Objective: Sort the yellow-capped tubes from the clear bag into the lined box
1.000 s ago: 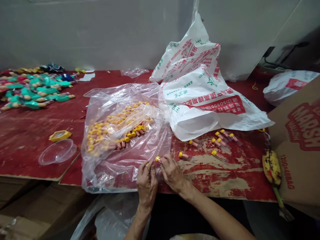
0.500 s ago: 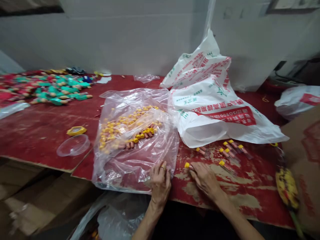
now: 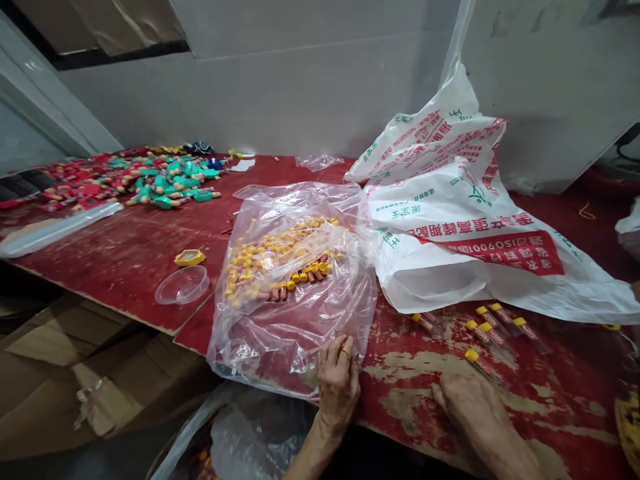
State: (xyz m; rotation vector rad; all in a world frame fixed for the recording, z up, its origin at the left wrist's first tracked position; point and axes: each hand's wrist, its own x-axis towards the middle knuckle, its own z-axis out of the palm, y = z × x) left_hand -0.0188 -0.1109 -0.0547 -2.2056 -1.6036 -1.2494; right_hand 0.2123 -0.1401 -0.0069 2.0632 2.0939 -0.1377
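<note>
My left hand (image 3: pixel 338 383) rests at the table's front edge, its fingers bent down onto the near edge of a clear plastic bag (image 3: pixel 280 333). The bag holds a heap of small yellow-capped tubes (image 3: pixel 275 263). My right hand (image 3: pixel 467 407) lies palm down on the worn red table (image 3: pixel 125 247) to the right, fingers curled under; whatever is in them is hidden. Several loose yellow-capped tubes (image 3: pixel 493 327) lie just beyond it, the nearest (image 3: pixel 477 361) close to its knuckles.
A white printed plastic bag (image 3: pixel 450 220) lies crumpled behind the tubes. A clear round lid (image 3: pixel 183 287) and a yellow piece (image 3: pixel 190 257) sit at the left. Green and red packets (image 3: pixel 150 180) cover the far left. Cardboard (image 3: pixel 75 387) lies below the table.
My hands have parted: the right one moved right and back toward me, and the tube it held no longer shows. The left stayed on the bag. The view swung left.
</note>
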